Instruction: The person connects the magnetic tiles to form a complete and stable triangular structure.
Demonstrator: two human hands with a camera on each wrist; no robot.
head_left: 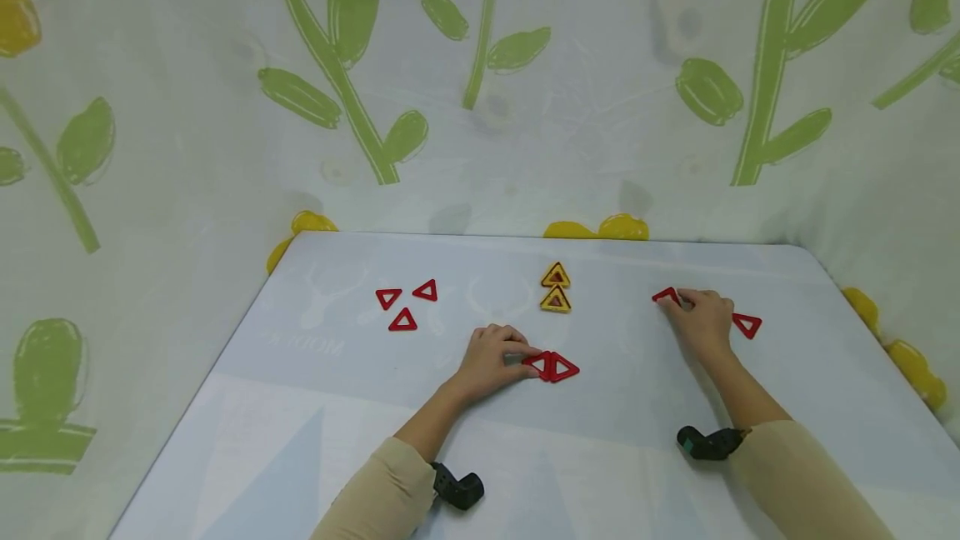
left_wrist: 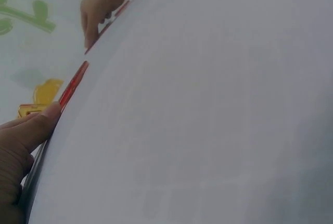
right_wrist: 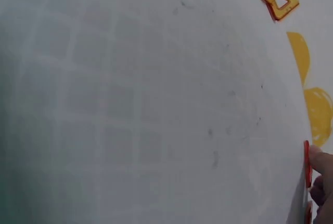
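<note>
My left hand (head_left: pixel 489 362) pinches the left one of two red triangle frames (head_left: pixel 548 365) between thumb and fingers. The other red triangle (head_left: pixel 567 362) lies flat, its side against the held one, making a diamond. Further back on the right, my right hand (head_left: pixel 703 320) has thumb and fingertips on another red triangle (head_left: pixel 665 293), gripping its near corner. In the right wrist view that red triangle (right_wrist: pixel 307 164) shows edge-on under the thumb. Just right of this hand lies a further red triangle (head_left: pixel 747 317), its left corner close to the knuckles.
Two yellow triangles (head_left: pixel 556 310) with red showing inside stand one behind the other at the back middle. Three loose red triangles (head_left: pixel 402 328) lie on the left of the white table (head_left: pixel 360 440). A flower-patterned cloth (head_left: pixel 570 148) hangs behind the table.
</note>
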